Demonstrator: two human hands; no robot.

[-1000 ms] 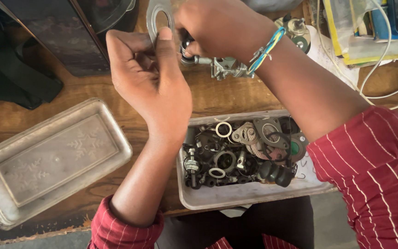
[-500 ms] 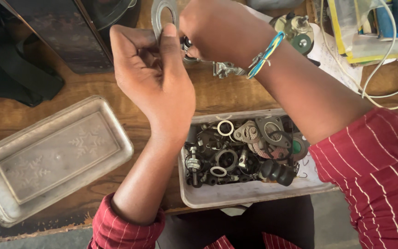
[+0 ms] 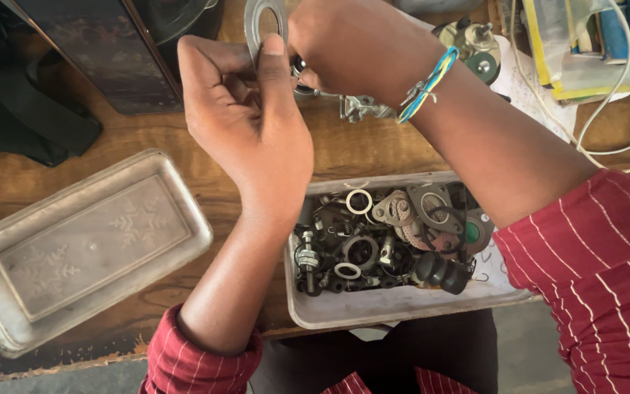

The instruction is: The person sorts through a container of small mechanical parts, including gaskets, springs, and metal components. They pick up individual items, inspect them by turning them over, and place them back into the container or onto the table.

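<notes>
the wooden table (image 3: 351, 149) ran across the whole view, with a dark box (image 3: 103, 51) standing at its far left edge and a dark cloth (image 3: 20, 120) lying beside that. an empty metal tray (image 3: 74, 248) with an embossed floor sat at the near left, tilted a little, well apart from the hands. to its right, near the table's front edge, a second metal tray (image 3: 373, 310) held a heap of small parts (image 3: 388, 237): pale rings, black rubber pieces, springs and metal fittings. white cables (image 3: 599, 131) looped over the far right of the table, next to a stack of coloured paper and plastic (image 3: 577, 51). the left hand (image 3: 246, 124) was raised above the table, fingers curled nearly closed, its thumb pressed against a flat metal ring (image 3: 264, 22) held upright near the top of the view. the right hand (image 3: 351, 47), with a blue and yellow bracelet (image 3: 424, 84) at the wrist, was closed just beside it, and its fingers were hidden, so what it gripped could not be told. a small metal fitting (image 3: 362, 108) showed just below that hand.
</notes>
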